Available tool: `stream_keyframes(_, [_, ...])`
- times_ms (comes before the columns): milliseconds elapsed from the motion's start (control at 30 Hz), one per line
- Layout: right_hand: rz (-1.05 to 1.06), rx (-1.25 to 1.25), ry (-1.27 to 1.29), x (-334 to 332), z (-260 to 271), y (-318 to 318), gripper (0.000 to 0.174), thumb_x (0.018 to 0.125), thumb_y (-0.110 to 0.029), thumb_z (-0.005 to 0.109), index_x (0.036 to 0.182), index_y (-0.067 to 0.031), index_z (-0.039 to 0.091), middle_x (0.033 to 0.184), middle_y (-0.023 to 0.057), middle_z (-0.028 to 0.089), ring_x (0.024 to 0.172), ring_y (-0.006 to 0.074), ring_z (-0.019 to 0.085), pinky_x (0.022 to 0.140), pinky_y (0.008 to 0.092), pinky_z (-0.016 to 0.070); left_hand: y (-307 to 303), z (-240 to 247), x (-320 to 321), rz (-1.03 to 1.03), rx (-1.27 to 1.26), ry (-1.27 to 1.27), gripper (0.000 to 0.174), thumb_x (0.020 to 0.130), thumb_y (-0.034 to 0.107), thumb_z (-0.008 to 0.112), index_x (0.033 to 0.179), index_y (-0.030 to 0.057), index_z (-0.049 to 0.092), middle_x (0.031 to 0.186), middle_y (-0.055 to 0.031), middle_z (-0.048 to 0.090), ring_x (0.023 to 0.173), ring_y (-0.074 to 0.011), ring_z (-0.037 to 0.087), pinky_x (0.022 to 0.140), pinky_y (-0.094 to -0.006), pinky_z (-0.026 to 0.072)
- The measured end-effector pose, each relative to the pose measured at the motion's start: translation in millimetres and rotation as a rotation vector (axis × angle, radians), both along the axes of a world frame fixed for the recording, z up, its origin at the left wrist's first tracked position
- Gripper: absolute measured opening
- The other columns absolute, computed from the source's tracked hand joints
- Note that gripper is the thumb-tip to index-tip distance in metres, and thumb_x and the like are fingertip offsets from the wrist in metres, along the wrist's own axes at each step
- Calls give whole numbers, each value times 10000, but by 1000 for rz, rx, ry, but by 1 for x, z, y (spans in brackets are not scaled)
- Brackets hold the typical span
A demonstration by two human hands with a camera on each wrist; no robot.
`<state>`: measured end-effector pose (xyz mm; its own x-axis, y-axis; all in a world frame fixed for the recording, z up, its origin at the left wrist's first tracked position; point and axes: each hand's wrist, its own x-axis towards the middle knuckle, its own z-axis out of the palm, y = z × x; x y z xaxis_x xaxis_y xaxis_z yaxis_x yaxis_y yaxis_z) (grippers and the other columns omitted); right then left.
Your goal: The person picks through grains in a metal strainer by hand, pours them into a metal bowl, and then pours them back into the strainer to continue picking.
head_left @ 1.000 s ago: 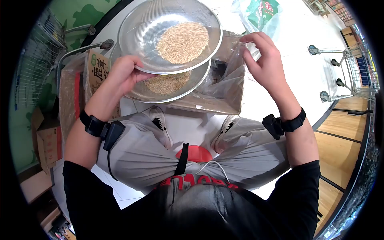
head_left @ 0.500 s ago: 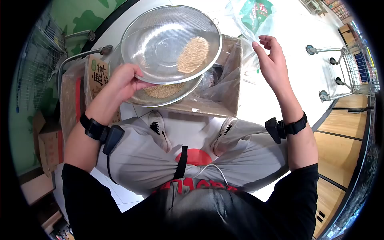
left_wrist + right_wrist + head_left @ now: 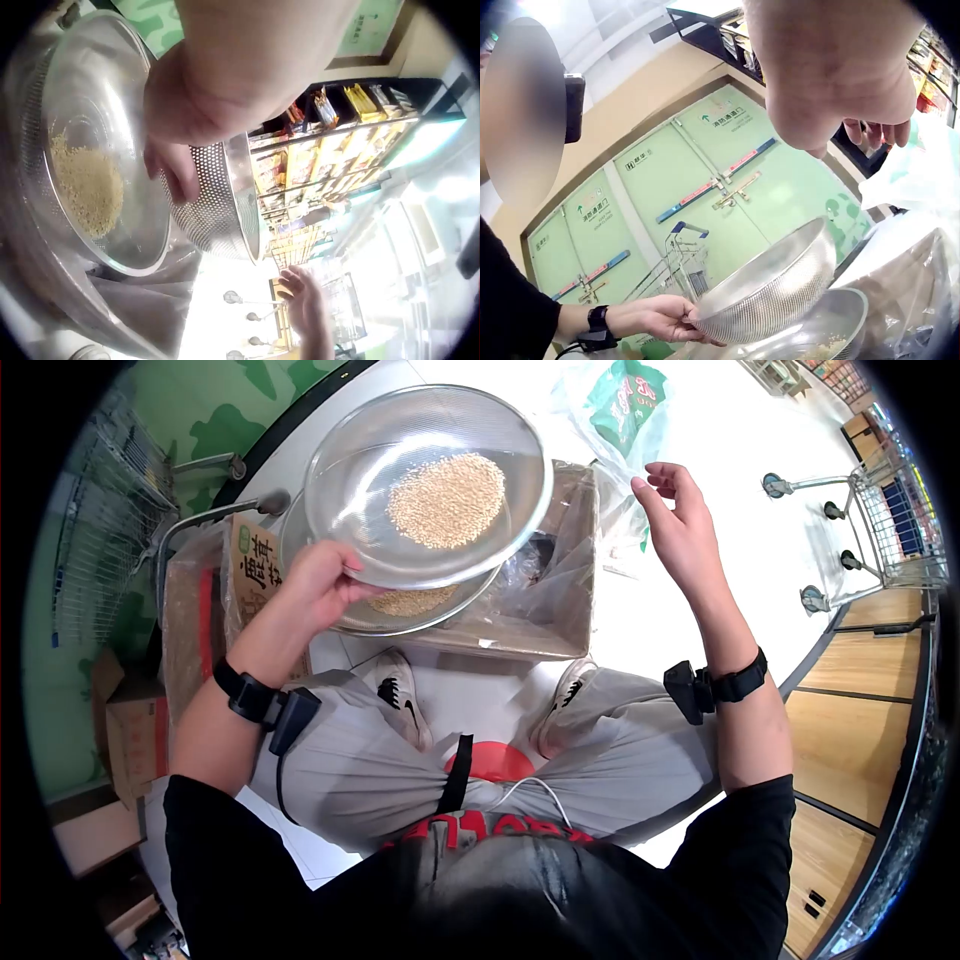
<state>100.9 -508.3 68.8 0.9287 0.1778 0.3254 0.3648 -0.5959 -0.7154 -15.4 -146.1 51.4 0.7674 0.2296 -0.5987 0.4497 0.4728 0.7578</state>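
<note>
My left hand (image 3: 322, 586) grips the near-left rim of a metal mesh sieve (image 3: 350, 460), thumb over the rim. Pale grain (image 3: 447, 500) lies in a patch in the middle of it. Under this sieve a second sieve (image 3: 440, 620) with more grain (image 3: 90, 191) rests over a cardboard box (image 3: 540, 640); the left wrist view shows it below my fingers. My right hand (image 3: 686, 530) is held in the air right of the box, fingers loosely bent, holding nothing. In the right wrist view the held sieve (image 3: 772, 292) hangs tilted above the lower one.
A clear bag with a green printed packet (image 3: 625, 405) lies behind the box, near my right hand. Plastic film (image 3: 525, 595) lines the box. Another carton (image 3: 250, 560) stands at the left. Shopping carts (image 3: 905, 520) stand at right and left. My shoes (image 3: 400, 695) are below the box.
The held sieve has come down a little toward me, and its grain has shifted from a heap at the right to a looser patch in the middle. My right hand has moved off the box's plastic film.
</note>
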Motion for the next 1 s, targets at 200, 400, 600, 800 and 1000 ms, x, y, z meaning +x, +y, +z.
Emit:
stream_keyframes(200, [6, 19, 32, 2, 0, 2, 478, 911, -333, 628, 1166, 65, 561, 1155, 246, 608, 1100, 335, 573, 942, 407, 458, -18, -6, -13, -227, 70, 131, 508, 727, -82, 477, 1219, -178, 401, 1115, -268, 554, 872, -390, 671, 731, -504, 632])
stream_keyframes(400, [-9, 31, 51, -2, 4, -4, 487, 909, -341, 625, 1171, 64, 561, 1162, 243, 609, 1099, 331, 576, 943, 404, 458, 15, 2, -8, 10, 2, 74, 320, 748, -42, 494, 1060, -106, 532, 930, -188, 612, 738, -297, 661, 608, -375, 602])
stream_keyframes(600, [7, 5, 73, 1, 3, 1, 490, 907, -343, 624, 1172, 64, 561, 1162, 239, 609, 1083, 331, 585, 923, 405, 468, -3, -17, -27, -225, 173, 162, 344, 722, -67, 503, 1062, -109, 537, 955, -183, 616, 777, -280, 666, 578, -379, 590])
stream_keyframes(800, [37, -62, 67, -6, 10, 0, 501, 895, -349, 635, 1171, 61, 559, 1137, 228, 615, 1046, 311, 599, 881, 383, 487, 35, -21, -18, 24, 35, 106, 353, 729, -61, 497, 1076, -85, 557, 974, -178, 624, 779, -279, 664, 621, -376, 592])
stream_keyframes(1000, [46, -124, 115, -4, 6, 6, 507, 883, -363, 646, 1175, 44, 566, 1112, 216, 624, 932, 286, 627, 832, 377, 504, -2, -24, -33, -103, 180, 77, 384, 715, -67, 503, 1094, -122, 481, 868, -167, 600, 656, -290, 660, 567, -431, 624])
